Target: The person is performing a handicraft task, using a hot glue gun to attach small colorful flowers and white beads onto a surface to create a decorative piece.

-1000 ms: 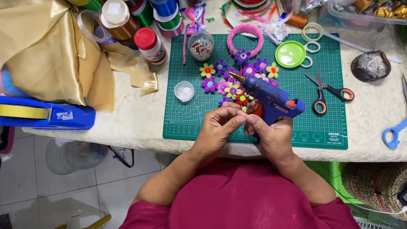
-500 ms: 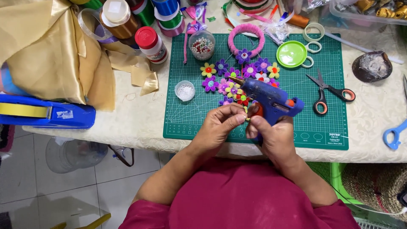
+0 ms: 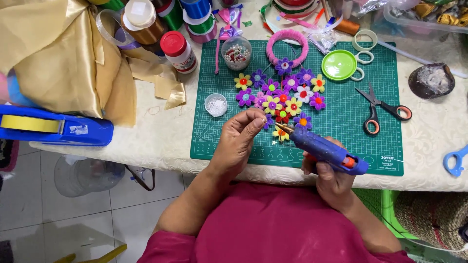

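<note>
Now right hand point(image 3: 327, 174) aims blue glue gun point(image 3: 325, 150) at left fingers point(image 3: 254, 122)

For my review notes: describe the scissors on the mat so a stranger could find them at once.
Start at the green cutting mat. On its right side, beyond the felt flowers, lie the scissors, blades partly open. Their black-and-orange handles set them apart.

Blue glue gun point(image 3: 325, 148); green gridded cutting mat point(image 3: 351, 126); purple, yellow and red felt flowers point(image 3: 282, 97); pink ring point(image 3: 287, 47).
</note>
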